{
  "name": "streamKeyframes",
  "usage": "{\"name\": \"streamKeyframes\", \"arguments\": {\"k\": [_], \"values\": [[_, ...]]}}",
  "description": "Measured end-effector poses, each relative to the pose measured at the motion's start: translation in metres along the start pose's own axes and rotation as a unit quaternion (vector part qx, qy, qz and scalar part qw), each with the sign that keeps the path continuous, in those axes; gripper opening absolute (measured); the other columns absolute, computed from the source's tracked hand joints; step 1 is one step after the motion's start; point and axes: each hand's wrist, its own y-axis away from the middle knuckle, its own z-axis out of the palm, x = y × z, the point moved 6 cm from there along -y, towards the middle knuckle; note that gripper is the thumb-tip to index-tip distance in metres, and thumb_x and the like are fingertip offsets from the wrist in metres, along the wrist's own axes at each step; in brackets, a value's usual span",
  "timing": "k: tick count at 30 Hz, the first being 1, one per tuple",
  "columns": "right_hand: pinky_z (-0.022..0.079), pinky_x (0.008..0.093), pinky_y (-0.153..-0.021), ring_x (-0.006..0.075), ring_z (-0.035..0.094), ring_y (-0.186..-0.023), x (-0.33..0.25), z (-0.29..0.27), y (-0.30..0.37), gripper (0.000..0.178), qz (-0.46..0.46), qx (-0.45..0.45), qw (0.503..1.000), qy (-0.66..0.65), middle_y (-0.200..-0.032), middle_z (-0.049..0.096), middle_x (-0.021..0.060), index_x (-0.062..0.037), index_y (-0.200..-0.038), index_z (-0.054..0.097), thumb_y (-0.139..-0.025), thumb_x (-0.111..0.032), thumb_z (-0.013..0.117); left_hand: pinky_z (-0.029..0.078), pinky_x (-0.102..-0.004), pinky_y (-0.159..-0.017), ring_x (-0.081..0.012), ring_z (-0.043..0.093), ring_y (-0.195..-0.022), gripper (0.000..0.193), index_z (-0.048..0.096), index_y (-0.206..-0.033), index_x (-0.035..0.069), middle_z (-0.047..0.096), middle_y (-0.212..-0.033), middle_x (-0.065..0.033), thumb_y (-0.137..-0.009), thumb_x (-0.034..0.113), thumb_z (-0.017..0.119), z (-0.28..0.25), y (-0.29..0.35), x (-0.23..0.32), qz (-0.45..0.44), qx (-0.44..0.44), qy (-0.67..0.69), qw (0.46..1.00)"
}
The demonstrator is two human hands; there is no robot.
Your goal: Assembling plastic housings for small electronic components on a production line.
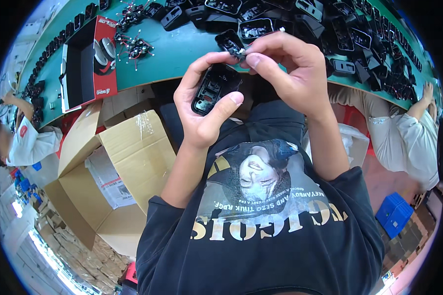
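Note:
My left hand is closed around a black plastic housing, an oblong open shell with its hollow inner side facing up. Its index finger reaches to the shell's far end. There my right hand pinches a small dark part with a white connector between thumb and forefinger. The part sits at the tip of the left index finger, and its exact kind is too small to tell. Just beyond the fingers, another black shell lies on the green table.
Many black housings are heaped at the far right. Small wired parts lie beside a red and black box at left. An open cardboard carton stands below the table edge. Other people sit left and right; a blue crate is at right.

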Motion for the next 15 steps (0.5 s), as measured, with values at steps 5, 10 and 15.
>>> {"name": "streamKeyframes", "arguments": {"k": [5, 10, 15], "values": [[0.054, 0.0205, -0.073, 0.0137, 0.066, -0.076, 0.009, -0.006, 0.013, 0.022, 0.007, 0.095, 0.988, -0.118, -0.096, 0.071, 0.0055, -0.0009, -0.101, 0.070, -0.082, 0.010, 0.073, 0.056, -0.0295, -0.084, -0.0236, 0.066, -0.100, 0.064, 0.054, -0.135, -0.002, 0.062, -0.125, -0.0163, -0.073, 0.001, 0.067, 0.010, 0.000, -0.005, -0.018, -0.017, 0.017, 1.000], [0.046, 0.0189, -0.058, 0.0062, 0.059, -0.065, 0.004, -0.008, 0.012, 0.010, 0.028, 0.098, 0.990, -0.093, -0.082, 0.071, 0.0001, -0.0056, -0.090, 0.074, -0.081, -0.003, 0.079, 0.045, -0.0338, -0.103, -0.0247, 0.062, -0.109, 0.059, 0.058, -0.129, 0.000, 0.065, -0.124, -0.0141, -0.074, 0.010, 0.077, 0.015, -0.002, -0.001, 0.025, -0.037, -0.015, 0.999], [0.048, 0.0207, -0.062, 0.0095, 0.061, -0.071, -0.004, -0.013, 0.020, 0.013, 0.012, 0.160, 0.984, -0.076, -0.083, 0.071, 0.0008, -0.0071, -0.088, 0.074, -0.078, 0.000, 0.078, 0.045, -0.0354, -0.102, -0.0248, 0.060, -0.111, 0.064, 0.057, -0.129, 0.000, 0.062, -0.124, -0.0142, -0.090, 0.049, 0.071, 0.025, -0.007, 0.004, 0.094, -0.056, -0.042, 0.993]]}}
